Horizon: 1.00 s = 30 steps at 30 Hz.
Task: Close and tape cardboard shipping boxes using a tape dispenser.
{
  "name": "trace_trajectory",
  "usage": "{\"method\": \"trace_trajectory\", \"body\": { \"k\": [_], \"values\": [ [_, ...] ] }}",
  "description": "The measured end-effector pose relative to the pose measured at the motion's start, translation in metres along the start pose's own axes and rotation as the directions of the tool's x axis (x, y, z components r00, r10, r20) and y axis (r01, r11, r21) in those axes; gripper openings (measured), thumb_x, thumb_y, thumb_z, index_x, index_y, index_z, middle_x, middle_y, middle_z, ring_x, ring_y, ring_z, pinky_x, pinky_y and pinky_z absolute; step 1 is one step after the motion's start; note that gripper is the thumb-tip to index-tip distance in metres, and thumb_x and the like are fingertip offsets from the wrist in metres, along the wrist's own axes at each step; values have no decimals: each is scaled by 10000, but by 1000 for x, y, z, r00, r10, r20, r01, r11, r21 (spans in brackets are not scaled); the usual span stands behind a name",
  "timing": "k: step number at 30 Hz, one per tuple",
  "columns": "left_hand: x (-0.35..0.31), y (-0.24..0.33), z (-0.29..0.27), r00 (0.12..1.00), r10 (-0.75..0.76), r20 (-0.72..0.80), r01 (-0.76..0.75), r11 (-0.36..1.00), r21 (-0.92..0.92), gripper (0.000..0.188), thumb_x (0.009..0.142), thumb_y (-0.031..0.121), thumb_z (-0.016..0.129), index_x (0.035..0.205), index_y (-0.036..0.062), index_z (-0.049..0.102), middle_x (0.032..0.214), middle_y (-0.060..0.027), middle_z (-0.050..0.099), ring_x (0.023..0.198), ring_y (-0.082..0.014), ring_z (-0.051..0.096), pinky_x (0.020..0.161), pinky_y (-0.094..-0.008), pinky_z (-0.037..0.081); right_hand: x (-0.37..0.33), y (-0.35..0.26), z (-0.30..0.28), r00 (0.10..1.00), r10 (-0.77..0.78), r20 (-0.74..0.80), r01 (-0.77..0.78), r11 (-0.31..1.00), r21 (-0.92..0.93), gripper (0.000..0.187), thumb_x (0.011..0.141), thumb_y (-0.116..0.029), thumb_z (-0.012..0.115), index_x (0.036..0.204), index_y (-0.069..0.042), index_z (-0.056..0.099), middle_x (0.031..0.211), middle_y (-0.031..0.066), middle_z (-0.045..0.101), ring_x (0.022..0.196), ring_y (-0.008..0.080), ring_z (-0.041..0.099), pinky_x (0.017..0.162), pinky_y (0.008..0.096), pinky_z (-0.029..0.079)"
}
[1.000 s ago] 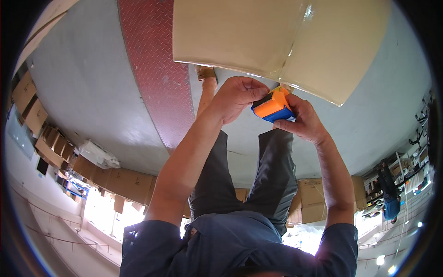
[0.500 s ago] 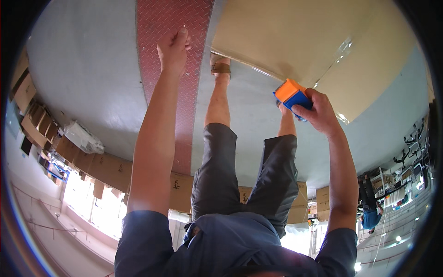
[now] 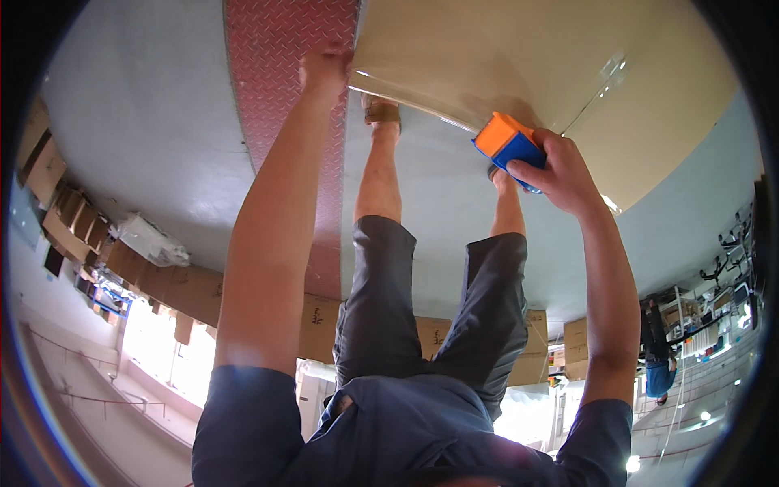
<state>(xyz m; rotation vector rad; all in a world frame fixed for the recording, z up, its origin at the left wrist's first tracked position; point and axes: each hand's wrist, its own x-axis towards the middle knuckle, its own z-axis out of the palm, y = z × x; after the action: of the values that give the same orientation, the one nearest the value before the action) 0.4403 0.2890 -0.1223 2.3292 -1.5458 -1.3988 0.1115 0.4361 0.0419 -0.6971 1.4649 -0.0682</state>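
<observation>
Carton cropped, left hand blurred, perhaps curled

Blurry left grip, top-cropped carton

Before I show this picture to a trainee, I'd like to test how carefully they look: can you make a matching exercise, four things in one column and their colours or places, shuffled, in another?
Column one:
1. Handheld dispenser
2. Textured floor strip
3. Large cardboard box
4. Left hand

Column two:
A. Brown
B. Near the left corner of the large cardboard box
C. Orange and blue, in the right hand
D. Red

Right pairs: 1-C, 2-D, 3-A, 4-B.
</observation>
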Motion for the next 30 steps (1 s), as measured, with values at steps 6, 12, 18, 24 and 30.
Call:
{"method": "trace_trajectory", "body": {
  "k": [6, 12, 18, 24, 30],
  "values": [
    [-28, -8, -4, 998, 33, -53, -57, 837, -545, 566, 977, 478, 522, 1176, -35, 654, 1078, -162, 694, 976, -255, 649, 847, -388, 489, 15, 12, 7, 990, -139, -10, 135, 972, -193, 374, 783, -325, 741, 847, 27, 631, 661, 130, 640, 610, 231, 657, 611, 352, 511],
    [-13, -4, -21, 980, 112, -162, -127, 988, -89, 659, 1017, 530, 363, 1185, -42, 644, 1130, -184, 681, 1043, -269, 627, 896, -412, 462, -18, 66, -30, 961, -274, -30, 259, 934, -246, 362, 772, -301, 742, 879, 26, 628, 662, 146, 622, 588, 222, 615, 576, 339, 480],
    [-1, -1, -42, 989, -5, -148, 0, 1000, -31, 677, 1039, 510, 301, 1379, -45, 488, 1360, -139, 555, 1248, -259, 535, 1032, -368, 414, -104, 208, -120, 999, 5, -47, -7, 999, -44, 346, 714, -270, 737, 829, 20, 587, 680, 141, 586, 612, 249, 576, 609, 359, 470],
    [-11, 11, -47, 988, -15, -156, 8, 999, -51, 751, 1025, 583, 275, 1415, -37, 441, 1384, -113, 536, 1262, -239, 508, 1058, -353, 385, -150, 280, -167, 983, 141, -121, -151, 985, -80, 263, 705, -148, 723, 846, 27, 587, 715, 90, 589, 627, 182, 583, 603, 323, 497],
    [-20, 22, -43, 977, 40, -208, -62, 993, -99, 754, 1005, 582, 316, 1349, -67, 490, 1320, -138, 570, 1181, -265, 554, 1006, -343, 429, -158, 317, -179, 941, 292, -170, -300, 954, -19, 262, 705, -149, 708, 825, 49, 587, 683, 101, 600, 590, 161, 605, 543, 315, 496]
  ]
}}
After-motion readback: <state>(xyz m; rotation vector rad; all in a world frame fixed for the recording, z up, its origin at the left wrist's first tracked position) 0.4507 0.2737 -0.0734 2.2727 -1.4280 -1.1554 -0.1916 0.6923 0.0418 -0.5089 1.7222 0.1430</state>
